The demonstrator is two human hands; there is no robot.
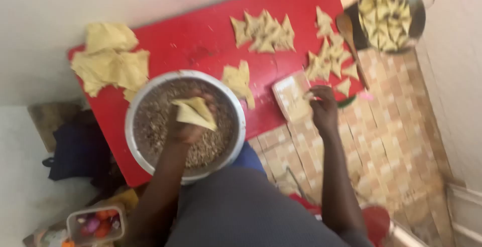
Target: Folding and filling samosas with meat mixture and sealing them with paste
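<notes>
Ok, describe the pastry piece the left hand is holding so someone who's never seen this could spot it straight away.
Find the red board, then the big metal bowl of brownish filling at its near edge. Over that bowl the left hand holds a pale yellow folded pastry cone. It is the only piece off the board and held in a hand; the other folded triangles lie flat farther back.

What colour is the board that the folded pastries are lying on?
The board is bright red, seen best in the head view, with pale folded pastries on it.

The left hand (187, 121) is curled in a closed grip, forearm reaching forward. The right hand (324, 109) stretches out, fingers bent downward.
</notes>
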